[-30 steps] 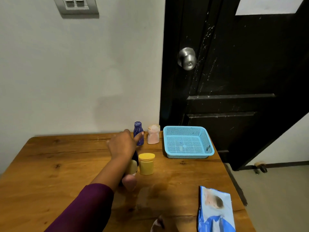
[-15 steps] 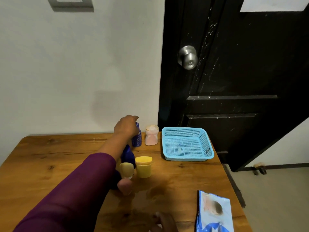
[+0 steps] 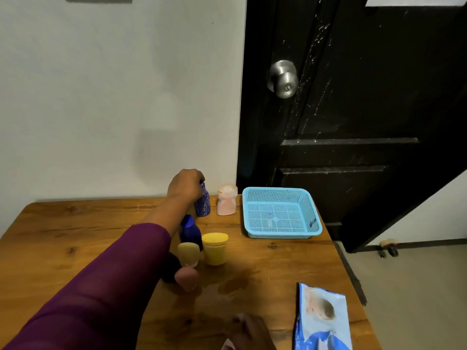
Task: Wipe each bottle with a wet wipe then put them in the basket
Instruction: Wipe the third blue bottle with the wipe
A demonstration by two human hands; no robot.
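Since a second ago the left hand (image 3: 185, 185) has gone from reaching with a finger out to closing over the small blue bottle (image 3: 203, 206) at the back of the tabletop (image 3: 75, 223). Its grip now curls round the bottle's cap and neck. The bottle stands upright on the wood, close to the wall. Just beside it on the right stands a pink bottle (image 3: 227, 201), and further right the light blue basket (image 3: 280, 234) sits with no bottle in it, near the tabletop's far right corner.

Under the purple sleeve (image 3: 106, 281), nearer the camera, four more things stand in a cluster: a dark blue bottle (image 3: 190, 231), a yellow jar (image 3: 214, 249), a cream-capped bottle (image 3: 188, 253) and a pink-capped one (image 3: 187, 279).

Meanwhile the right hand (image 3: 249, 332) has come further into view at the bottom edge. Too little of it shows to tell its grip. A wet wipe pack (image 3: 322, 322) lies flat to its right, near the tabletop's edge. Behind the basket is a dark door (image 3: 366, 109) with a metal knob (image 3: 283, 78).
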